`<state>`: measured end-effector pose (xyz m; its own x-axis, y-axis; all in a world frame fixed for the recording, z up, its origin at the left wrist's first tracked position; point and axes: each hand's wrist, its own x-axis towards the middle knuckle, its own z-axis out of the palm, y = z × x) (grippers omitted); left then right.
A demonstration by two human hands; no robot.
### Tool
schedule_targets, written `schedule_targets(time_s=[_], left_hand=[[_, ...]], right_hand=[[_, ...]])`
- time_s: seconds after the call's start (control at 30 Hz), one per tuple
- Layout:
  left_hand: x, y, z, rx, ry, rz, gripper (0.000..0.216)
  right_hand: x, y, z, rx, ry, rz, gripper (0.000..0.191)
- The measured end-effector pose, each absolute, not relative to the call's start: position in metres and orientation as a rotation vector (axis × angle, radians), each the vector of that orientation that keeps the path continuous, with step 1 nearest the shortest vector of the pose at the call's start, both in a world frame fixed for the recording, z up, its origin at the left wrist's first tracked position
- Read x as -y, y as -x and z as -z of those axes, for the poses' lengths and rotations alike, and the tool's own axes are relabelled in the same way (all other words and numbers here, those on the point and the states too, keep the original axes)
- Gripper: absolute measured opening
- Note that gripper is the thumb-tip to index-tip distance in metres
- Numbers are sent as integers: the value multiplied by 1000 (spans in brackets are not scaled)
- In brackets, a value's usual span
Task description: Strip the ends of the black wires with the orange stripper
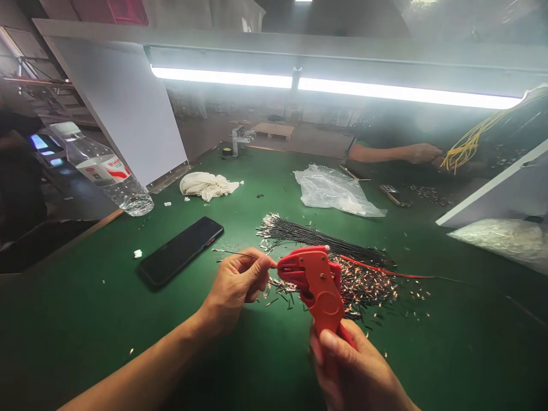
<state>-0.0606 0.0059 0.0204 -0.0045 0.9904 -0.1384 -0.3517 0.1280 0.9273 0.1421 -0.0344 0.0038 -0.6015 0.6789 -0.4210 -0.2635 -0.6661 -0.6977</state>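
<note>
My right hand [353,368] is closed round the handles of a red crimping tool [314,279], its head pointing left. My left hand [237,282] pinches a thin black wire [233,253] and holds its end at the tool's jaws. Just behind the tool lies a bundle of black wires [317,237] with metal ends, and a scatter of small metal terminals [363,285] on the green table [85,319]. A red wire [385,270] runs to the right from the pile.
A black phone [180,251] lies left of my hands. A plastic water bottle [103,168] leans at the table's left edge. A white cloth [205,185] and a clear plastic bag [336,191] lie further back. Another person's hand [422,153] holds yellow wires [466,145] at the far right.
</note>
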Motion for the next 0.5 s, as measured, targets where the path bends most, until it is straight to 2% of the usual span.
schedule_targets(time_s=[0.2,0.5], left_hand=[[-6,59,-31,-1023,-661,-1257,40],[-1,60,-36,-928,-491,-1201,37]], right_hand=[[35,-141,4,883,718,-2309,45],[31,-141,12,1117,672,-2223,42]])
